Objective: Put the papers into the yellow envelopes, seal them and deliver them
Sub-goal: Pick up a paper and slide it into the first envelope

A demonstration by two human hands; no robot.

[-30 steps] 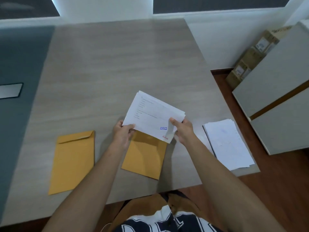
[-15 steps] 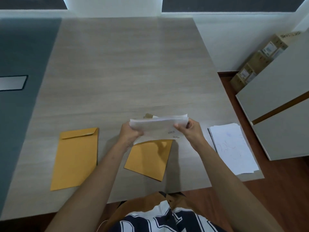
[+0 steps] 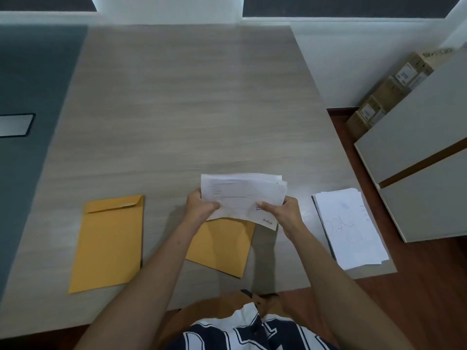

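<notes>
I hold a bundle of white printed papers above the table with both hands. My left hand grips its left edge and my right hand grips its right lower edge, thumbs on top. Directly under the bundle lies a yellow envelope, slightly turned, its top end hidden by the papers. A second yellow envelope lies flat to the left with its flap folded down. A stack of white sheets with red pen marks sits at the table's right edge.
The wooden table stretches far ahead. A grey surface with a metal plate borders it on the left. A white cabinet and cardboard boxes stand on the right, over a brown floor.
The bundle was tipped edge-on half a second ago and now faces up toward me again, held a little lower over the middle envelope. Both hands keep their grip.
</notes>
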